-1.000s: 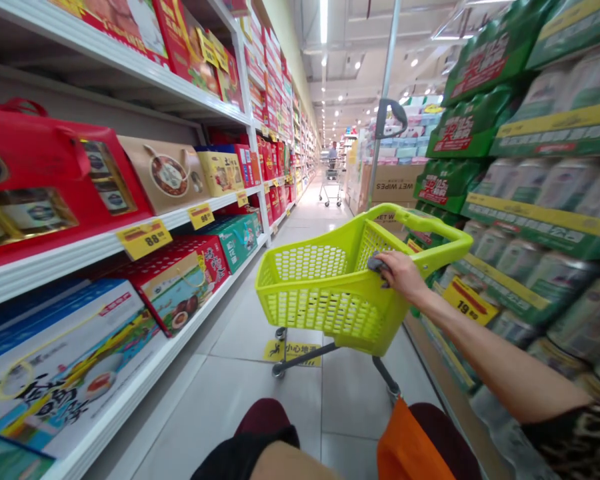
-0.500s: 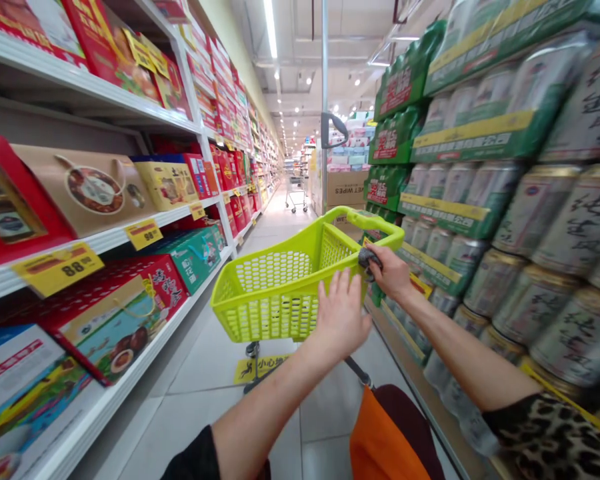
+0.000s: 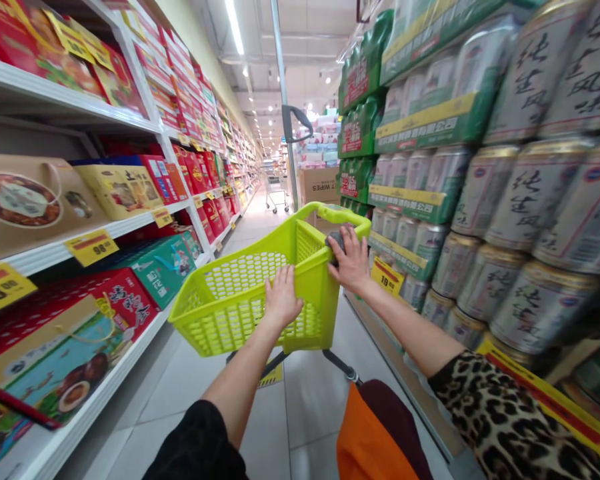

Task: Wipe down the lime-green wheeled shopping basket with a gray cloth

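A lime-green shopping cart (image 3: 307,320) with a perforated basket stands turned sideways in front of me. My left hand (image 3: 281,299) has its fingers hooked over the basket's near rim. At the corner by the handle, my right hand (image 3: 351,259) presses a dark grey cloth (image 3: 336,241) against the rim. Its fingers lie over the cloth, hiding part of it. A perforated divider (image 3: 310,241) crosses the basket near the handle end. Below, the cart's dark legs (image 3: 341,365) reach down to the tiled floor.
Shelves (image 3: 75,247) of boxed goods line the left side. Stacked beer cans (image 3: 520,193) rise close on the right, beside green bottle packs (image 3: 357,133). Ahead are a metal pole (image 3: 283,73) with a dark handle, a carton (image 3: 320,185) and another cart (image 3: 276,192). Something orange (image 3: 363,433) hangs below me.
My left hand has moved from in front of the basket's side onto its rim. My right hand has shifted its hold on the cloth. The view has turned slightly right.
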Motion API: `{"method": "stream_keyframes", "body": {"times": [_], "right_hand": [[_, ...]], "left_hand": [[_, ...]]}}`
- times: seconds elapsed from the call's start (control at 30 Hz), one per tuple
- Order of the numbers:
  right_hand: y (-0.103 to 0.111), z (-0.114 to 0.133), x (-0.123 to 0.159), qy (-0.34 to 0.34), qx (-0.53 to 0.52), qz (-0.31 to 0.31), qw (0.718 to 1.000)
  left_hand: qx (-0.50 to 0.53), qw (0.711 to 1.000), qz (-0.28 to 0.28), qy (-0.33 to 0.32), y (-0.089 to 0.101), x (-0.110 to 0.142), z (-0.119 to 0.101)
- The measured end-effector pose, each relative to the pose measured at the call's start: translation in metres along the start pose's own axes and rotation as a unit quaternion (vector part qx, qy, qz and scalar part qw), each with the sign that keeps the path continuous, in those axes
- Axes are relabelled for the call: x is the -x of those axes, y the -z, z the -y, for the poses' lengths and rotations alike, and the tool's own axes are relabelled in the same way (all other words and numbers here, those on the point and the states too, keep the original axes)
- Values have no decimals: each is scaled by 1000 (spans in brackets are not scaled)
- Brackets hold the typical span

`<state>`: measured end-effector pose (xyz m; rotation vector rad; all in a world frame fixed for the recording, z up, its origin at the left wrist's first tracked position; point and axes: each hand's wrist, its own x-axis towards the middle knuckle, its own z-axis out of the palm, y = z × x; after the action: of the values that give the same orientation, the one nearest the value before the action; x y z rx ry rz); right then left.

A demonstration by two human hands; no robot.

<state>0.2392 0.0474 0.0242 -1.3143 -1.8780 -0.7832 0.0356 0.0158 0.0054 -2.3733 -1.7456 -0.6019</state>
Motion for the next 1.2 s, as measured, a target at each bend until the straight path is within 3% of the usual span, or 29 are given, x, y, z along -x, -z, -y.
{"method": "stream_keyframes", "body": {"times": [0.2, 0.4, 0.53, 0.63, 0.73, 0.83, 1.0, 1.1, 1.2], "right_hand": [[1, -18, -4, 104, -7, 48, 993], [-20, -28, -12, 99, -55, -12, 993], [-45, -5, 27, 123, -88, -40, 988], [-64, 20, 66, 155, -87, -12, 984], [-72, 33, 82, 169, -76, 21, 983], [-62, 28, 63, 180, -60, -1, 982], [-41, -2, 15, 150, -30, -75, 985], [-45, -10, 17, 156, -30, -59, 986], [-57, -5, 42, 214, -42, -5, 976]], "left_hand": [[-10, 1000, 20, 0, -1, -6, 5], [-49, 998, 40, 8, 0, -10, 7], [-53, 998, 35, 7, -1, -10, 10], [-57, 998, 29, 4, -2, -11, 12], [-59, 998, 29, 1, -3, -11, 13], [-56, 998, 29, -1, -2, -11, 14], [-41, 999, 27, -6, -3, -9, 18], [-30, 999, 28, -12, -4, -9, 22], [-35, 999, 32, -20, -4, -9, 24]]}}
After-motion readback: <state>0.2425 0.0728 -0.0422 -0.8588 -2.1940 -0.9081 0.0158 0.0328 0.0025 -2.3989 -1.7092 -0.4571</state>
